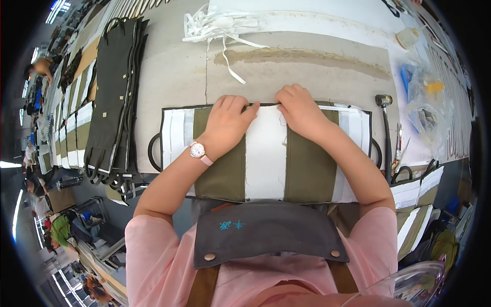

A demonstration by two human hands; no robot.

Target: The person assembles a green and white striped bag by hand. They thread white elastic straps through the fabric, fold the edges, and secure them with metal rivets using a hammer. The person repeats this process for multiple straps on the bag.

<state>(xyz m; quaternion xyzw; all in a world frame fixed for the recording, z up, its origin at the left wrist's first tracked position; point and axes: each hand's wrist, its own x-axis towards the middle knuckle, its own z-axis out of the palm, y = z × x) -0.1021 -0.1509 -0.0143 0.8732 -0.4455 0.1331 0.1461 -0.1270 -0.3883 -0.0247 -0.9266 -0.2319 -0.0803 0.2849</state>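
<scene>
A flat fabric bag (220,176) lies before me, turned to its side with olive, white and pale panels, dark bound edges and a black loop handle at each end. My left hand (228,123), with a watch (197,149) on its wrist, is closed on the bag's far edge, left of the middle. My right hand (302,113) grips the same edge a little further right, its fingers curled over the binding. Between the hands runs the white middle strip (266,153), with loose threads along its sides. The fingertips are partly hidden at the edge.
Dark bags (115,92) are stacked at the left. White tape strips (220,28) lie in a tangle at the far side. A hammer (384,117), a thin pointed tool (398,143) and a clear plastic bag (427,110) are at the right. More striped bags (417,210) hang lower right.
</scene>
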